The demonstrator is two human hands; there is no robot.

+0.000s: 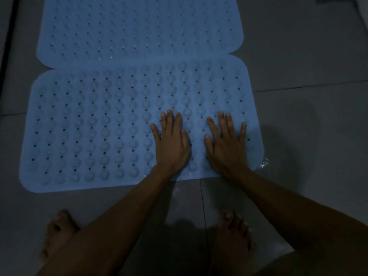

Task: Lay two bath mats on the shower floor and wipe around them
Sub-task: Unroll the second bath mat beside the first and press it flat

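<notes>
Tiled floor: two mats, two hands.

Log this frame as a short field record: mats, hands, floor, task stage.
near mat: blue, flat on floor, far edge meeting the far mat
far mat: blue, flat
left hand: fingers straight, pressing near mat
right hand: fingers spread, pressing near mat
floor: grey tiles, wet patch at the mat's right corner
stage: both mats laid; no cloth visible

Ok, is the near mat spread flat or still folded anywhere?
Spread flat. The near mat lies open on the tiled floor, all rounded corners down. Left hand and right hand press on it, fingers straight.
</notes>
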